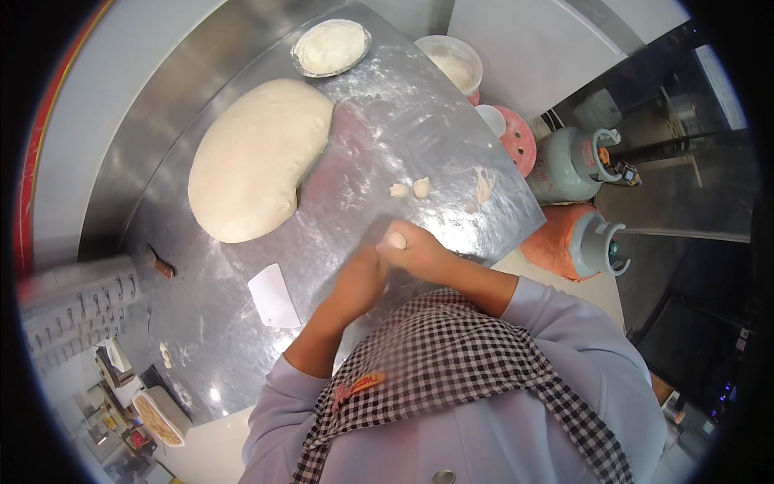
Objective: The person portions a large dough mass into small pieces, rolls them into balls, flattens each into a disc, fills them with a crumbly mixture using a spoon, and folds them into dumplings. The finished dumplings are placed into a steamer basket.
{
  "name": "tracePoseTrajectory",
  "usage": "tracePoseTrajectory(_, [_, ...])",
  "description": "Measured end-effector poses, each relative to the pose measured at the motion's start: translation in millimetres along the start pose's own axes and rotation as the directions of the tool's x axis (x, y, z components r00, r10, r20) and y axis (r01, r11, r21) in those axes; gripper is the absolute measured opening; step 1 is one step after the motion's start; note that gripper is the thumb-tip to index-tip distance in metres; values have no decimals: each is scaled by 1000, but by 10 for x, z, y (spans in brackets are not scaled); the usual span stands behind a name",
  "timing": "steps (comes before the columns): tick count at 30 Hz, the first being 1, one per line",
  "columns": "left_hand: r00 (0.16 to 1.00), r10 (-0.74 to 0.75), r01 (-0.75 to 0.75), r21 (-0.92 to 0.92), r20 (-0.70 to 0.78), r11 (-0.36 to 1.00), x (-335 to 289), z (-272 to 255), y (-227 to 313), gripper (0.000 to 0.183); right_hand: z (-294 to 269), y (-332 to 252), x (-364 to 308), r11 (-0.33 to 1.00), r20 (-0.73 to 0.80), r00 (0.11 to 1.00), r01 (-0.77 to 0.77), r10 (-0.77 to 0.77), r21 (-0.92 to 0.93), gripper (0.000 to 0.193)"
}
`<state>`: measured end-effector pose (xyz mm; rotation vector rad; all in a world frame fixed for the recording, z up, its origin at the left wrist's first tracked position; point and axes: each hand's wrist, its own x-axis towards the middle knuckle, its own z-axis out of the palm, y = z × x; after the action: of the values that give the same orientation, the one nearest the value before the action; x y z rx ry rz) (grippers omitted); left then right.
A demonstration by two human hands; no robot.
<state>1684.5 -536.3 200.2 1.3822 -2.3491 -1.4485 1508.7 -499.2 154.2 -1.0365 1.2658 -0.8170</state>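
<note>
Head view: right grip (419, 252) is curled round a dough nub (396, 240); left grip (360, 278) is blurred beside it, I can't tell how open. Feels early to me: two loose bits (422, 188) on the bench (451, 129), but the big dough slab (258, 161) looks mostly undivided.

1. On the table (205, 310), from the right hand (417, 252): dough scraps (422, 188), twelve o'clock.
2. Large dough (260, 161): ten.
3. Bowl (326, 73): eleven, farther.
4. Scraper (274, 297): between eight and nine.
5. Gas cylinder (564, 165): two, beyond the table's edge.
</note>
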Motion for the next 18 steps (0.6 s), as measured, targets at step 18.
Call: tracePoseTrajectory(18, [833,331,-229,267,-443,936,324,471,-851,47,-88,246,125,918,-67,989,-149,134,-368,39])
